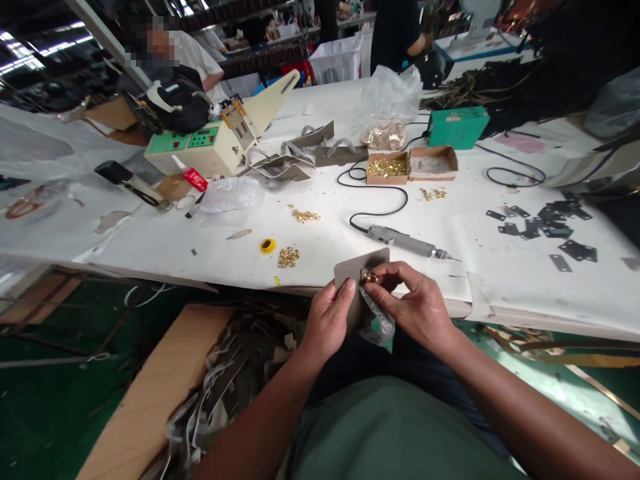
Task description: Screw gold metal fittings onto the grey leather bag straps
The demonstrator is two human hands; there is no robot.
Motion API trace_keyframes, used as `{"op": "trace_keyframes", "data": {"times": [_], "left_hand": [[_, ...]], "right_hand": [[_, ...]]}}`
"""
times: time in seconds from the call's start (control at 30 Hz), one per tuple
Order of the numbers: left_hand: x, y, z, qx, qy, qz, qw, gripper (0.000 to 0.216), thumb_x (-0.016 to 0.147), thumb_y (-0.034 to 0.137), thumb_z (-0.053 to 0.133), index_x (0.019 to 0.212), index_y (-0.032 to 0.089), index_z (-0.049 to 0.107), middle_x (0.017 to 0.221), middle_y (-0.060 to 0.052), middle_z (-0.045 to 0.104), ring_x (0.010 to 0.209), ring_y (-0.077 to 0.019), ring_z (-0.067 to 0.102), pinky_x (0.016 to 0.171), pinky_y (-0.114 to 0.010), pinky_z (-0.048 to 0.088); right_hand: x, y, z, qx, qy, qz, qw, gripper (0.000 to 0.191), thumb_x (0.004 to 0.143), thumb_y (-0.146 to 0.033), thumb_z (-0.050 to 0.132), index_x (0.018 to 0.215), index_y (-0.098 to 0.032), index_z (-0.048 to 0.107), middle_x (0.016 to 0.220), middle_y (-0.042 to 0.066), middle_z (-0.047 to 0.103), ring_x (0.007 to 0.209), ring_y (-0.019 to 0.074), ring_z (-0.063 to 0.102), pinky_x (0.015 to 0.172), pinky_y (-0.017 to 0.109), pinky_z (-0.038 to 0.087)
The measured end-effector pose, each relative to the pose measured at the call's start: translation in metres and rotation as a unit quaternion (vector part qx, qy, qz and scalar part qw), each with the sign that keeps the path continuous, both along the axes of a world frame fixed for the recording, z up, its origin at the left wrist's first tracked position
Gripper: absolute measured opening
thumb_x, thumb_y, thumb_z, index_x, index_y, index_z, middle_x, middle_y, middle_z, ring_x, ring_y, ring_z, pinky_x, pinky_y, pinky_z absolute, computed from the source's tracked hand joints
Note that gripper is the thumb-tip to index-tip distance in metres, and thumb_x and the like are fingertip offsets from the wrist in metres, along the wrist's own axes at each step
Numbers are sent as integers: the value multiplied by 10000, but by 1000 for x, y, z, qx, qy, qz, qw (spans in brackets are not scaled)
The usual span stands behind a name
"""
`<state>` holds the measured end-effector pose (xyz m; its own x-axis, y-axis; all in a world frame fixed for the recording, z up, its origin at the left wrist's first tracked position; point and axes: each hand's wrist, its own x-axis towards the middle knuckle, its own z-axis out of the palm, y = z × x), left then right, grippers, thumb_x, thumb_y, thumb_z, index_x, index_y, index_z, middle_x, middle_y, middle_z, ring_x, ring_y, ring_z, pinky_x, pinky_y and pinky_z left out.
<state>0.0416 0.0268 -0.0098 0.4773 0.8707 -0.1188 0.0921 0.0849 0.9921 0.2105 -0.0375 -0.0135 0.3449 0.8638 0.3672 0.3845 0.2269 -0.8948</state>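
Grey panel (349, 268) by table edge (545, 321)

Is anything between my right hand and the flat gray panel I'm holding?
Just the small, shiny gold metal fitting pinched in your right hand, held against or just off the flat gray panel; nothing else clearly intervenes.

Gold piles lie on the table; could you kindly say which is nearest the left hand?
The front pile, beside the yellow ring, is nearest the left hand; the middle pile and right pile lie farther back.
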Motion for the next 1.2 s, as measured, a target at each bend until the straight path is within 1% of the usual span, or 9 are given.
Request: {"op": "trace_keyframes", "data": {"times": [0.1, 0.2, 0.3, 0.47, 0.63, 0.73, 0.93, 1.1, 1.2], "left_hand": [[-1, 5, 3, 2, 12, -7, 1000, 439, 975, 556, 628, 1147, 175, 764, 1146, -80, 789, 1108, -279, 684, 1000, -337, 495], [-1, 9, 7, -12, 3, -30, 999, 443, 969, 558, 630, 1121, 165, 765, 1116, -80, 791, 1077, -279, 684, 975, -341, 504], [-1, 11, 11, -30, -8, -60, 998, 413, 950, 530, 664, 1078, 151, 764, 1082, -77, 786, 1028, -261, 686, 948, -334, 511], [0, 10, 13, -71, -9, -77, 994, 469, 757, 380, 880, 1144, 159, 734, 1051, -65, 783, 912, -225, 695, 846, -310, 534], [5, 7, 14, -59, 4, -68, 996, 414, 740, 324, 869, 1093, 152, 739, 1013, -59, 775, 893, -214, 687, 819, -296, 534], [8, 3, 14, -28, 31, -36, 998, 362, 754, 311, 842, 1062, 151, 736, 975, -51, 764, 873, -206, 668, 790, -287, 527], [11, -2, 10, 28, 45, 3, 999, 312, 774, 310, 812, 1034, 157, 732, 922, -32, 745, 831, -196, 642, 769, -280, 515], [12, -2, 8, 12, 29, 24, 999, 327, 758, 321, 840, 1031, 164, 747, 979, -53, 780, 906, -240, 683, 820, -306, 530], [10, 2, 11, -27, -2, 21, 999, 359, 734, 325, 868, 1029, 158, 749, 980, -56, 787, 916, -246, 699, 824, -311, 539]], "right_hand": [[13, 3, 0, 58, -81, 72, 992, 154, 975, -255, 713, 1126, -236, 736, 1006, 62, 753, 873, 196, 717, 774, 327, 598], [30, 8, 2, 65, -147, 141, 977, 184, 996, -228, 688, 1174, -238, 737, 1055, 73, 758, 914, 200, 734, 791, 326, 608], [44, 13, 7, 80, -236, 180, 951, 226, 1017, -221, 660, 1235, -230, 719, 1065, 80, 761, 912, 198, 738, 775, 316, 603], [56, 21, 21, 144, -367, 176, 902, 217, 1034, -259, 644, 1233, -194, 703, 1069, 90, 776, 884, 202, 752, 727, 308, 590], [56, 27, 30, 179, -453, 145, 861, 175, 1054, -307, 615, 1057, -172, 728, 925, 59, 777, 742, 174, 729, 626, 288, 537], [50, 27, 29, 186, -452, 102, 866, 137, 1029, -288, 661, 991, -173, 725, 858, 39, 766, 683, 157, 708, 614, 281, 516], [33, 22, 11, 158, -400, 26, 903, 78, 989, -249, 708, 966, -180, 734, 851, 46, 767, 669, 165, 695, 623, 297, 492], [24, 20, 1, 109, -364, -3, 925, 91, 987, -284, 706, 983, -212, 761, 841, 46, 775, 683, 179, 692, 635, 318, 491], [23, 20, 4, 98, -315, 24, 944, 109, 1000, -296, 688, 1040, -231, 766, 917, 59, 784, 770, 193, 720, 695, 326, 541]]}}
